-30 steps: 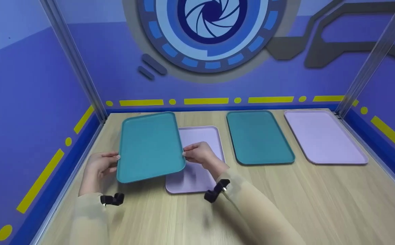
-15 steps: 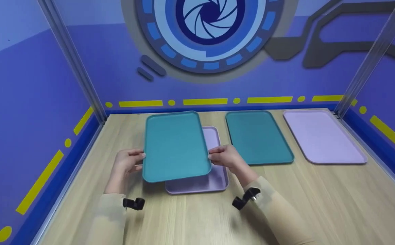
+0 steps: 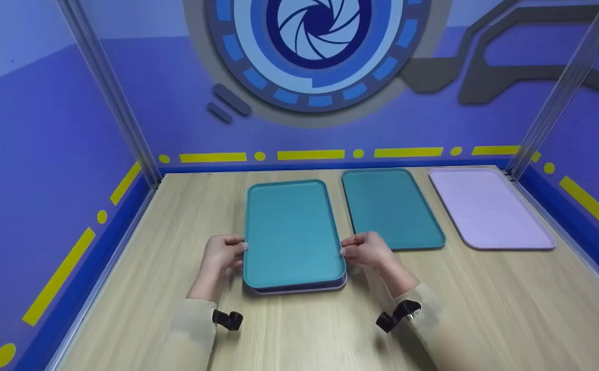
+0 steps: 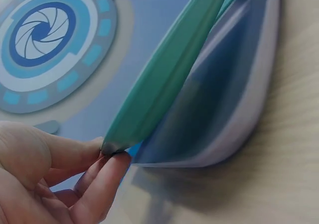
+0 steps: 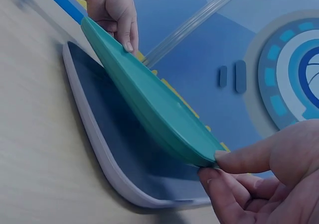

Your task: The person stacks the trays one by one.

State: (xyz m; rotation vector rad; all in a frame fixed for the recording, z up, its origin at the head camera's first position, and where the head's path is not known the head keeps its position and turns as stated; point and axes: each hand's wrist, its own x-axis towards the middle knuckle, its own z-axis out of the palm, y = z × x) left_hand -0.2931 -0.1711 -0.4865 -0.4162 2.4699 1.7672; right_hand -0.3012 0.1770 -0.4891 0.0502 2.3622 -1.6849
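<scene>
Both hands carry a teal tray by its long sides, just above a lilac tray on the table. My left hand pinches the left rim between thumb and fingers. On the opposite rim, my right hand has the same pinch. From above, the teal tray hides most of the lilac one, leaving only its near edge showing. A gap between the two trays shows in the left wrist view, where the teal tray hangs over the lilac rim. The right wrist view shows this gap too.
A second teal tray lies flat to the right, beyond my right hand. Farther right is another lilac tray. Blue panels enclose the wooden table at the back and both sides.
Both hands have carried the teal tray rightward, then lowered it over the lilac tray, which is now mostly covered. The two trays on the right have stayed in place.
</scene>
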